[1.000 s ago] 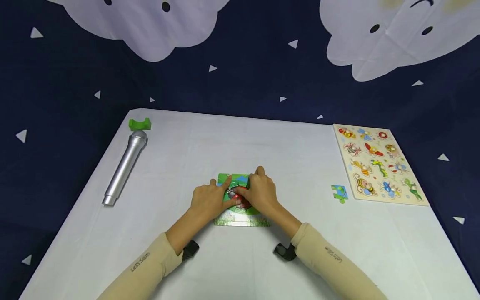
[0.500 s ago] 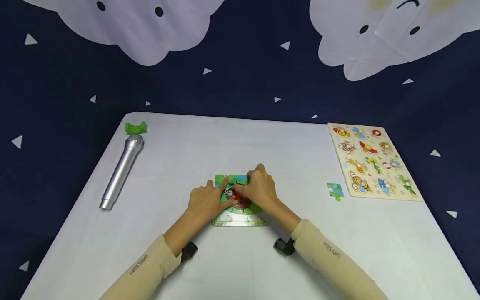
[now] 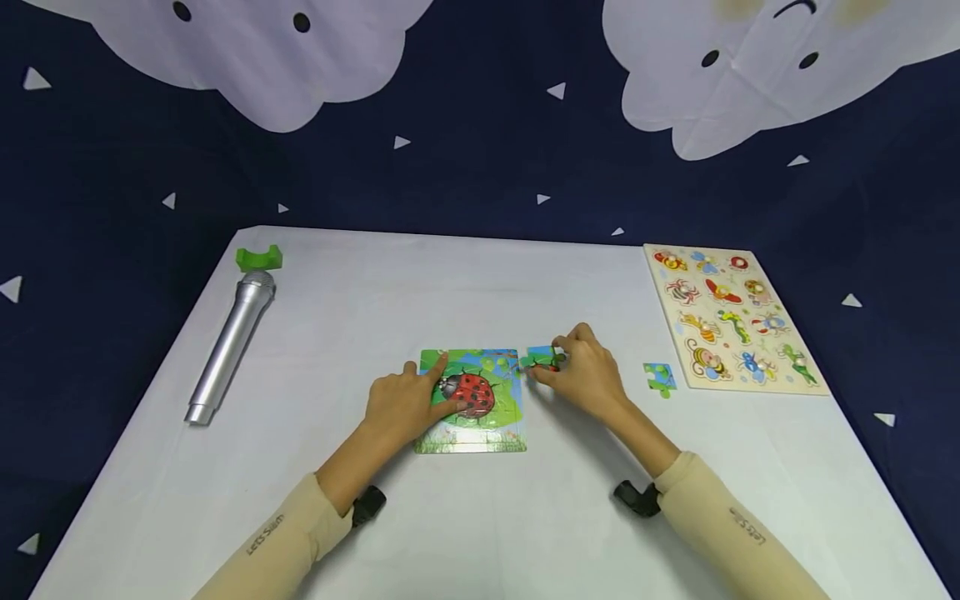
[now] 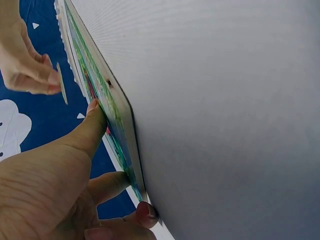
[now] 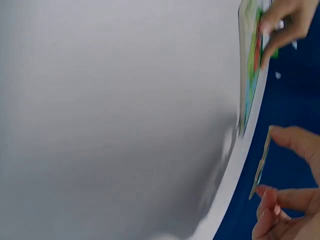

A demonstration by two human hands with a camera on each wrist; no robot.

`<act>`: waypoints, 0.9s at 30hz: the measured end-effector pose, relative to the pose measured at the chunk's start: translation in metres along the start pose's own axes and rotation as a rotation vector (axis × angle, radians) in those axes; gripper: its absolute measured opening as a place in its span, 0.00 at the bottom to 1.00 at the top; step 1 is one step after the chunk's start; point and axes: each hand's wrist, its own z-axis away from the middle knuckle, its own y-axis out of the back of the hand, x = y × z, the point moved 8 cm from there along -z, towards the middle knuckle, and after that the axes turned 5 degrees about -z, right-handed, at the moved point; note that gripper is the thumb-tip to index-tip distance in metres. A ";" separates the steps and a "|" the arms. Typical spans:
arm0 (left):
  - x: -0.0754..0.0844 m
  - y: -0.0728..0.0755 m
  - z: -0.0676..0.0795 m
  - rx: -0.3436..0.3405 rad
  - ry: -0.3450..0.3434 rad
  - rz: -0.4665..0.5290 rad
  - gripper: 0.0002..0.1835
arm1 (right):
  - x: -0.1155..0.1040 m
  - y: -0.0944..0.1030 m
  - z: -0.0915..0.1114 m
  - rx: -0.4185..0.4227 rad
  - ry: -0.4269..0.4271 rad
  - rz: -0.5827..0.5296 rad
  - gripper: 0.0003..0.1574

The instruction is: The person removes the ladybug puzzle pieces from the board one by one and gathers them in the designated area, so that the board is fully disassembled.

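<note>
A square ladybug jigsaw puzzle [image 3: 504, 421] lies flat at the middle of the white table. Across its left part rests my left hand [image 3: 401, 404], thumb and index finger stretched over the picture; the left wrist view shows other fingers at the puzzle's edge. To the right of the puzzle, my right hand [image 3: 588, 375] pinches a jigsaw piece [image 3: 541, 355] with blue, green and some red on it. Seen edge-on in the right wrist view, that thin piece [image 5: 260, 165] sits between thumb and fingertips, raised off the table.
Another loose jigsaw piece [image 3: 660, 378] lies further right, beside a wooden insect peg puzzle [image 3: 738, 321]. At the left are a silver toy microphone [image 3: 231, 346] and a green curved block [image 3: 258, 258]. A dark cloth [image 3: 480, 167] hangs behind the table.
My right hand has moved right, off the puzzle, carrying a jigsaw piece, and more of the ladybug picture shows. My left hand stays on the puzzle. The head view has shifted slightly.
</note>
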 end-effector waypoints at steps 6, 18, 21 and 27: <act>-0.001 0.000 0.001 -0.003 -0.002 0.006 0.46 | 0.032 0.019 0.009 0.029 0.010 -0.012 0.31; -0.002 0.001 -0.001 0.002 -0.002 0.008 0.46 | 0.085 0.043 0.026 0.023 -0.054 0.059 0.34; -0.002 0.001 0.000 -0.003 0.001 0.017 0.45 | 0.091 0.043 0.027 0.021 -0.047 0.065 0.34; -0.001 0.001 0.000 -0.002 -0.001 0.026 0.45 | 0.100 0.039 0.025 -0.016 -0.062 0.068 0.34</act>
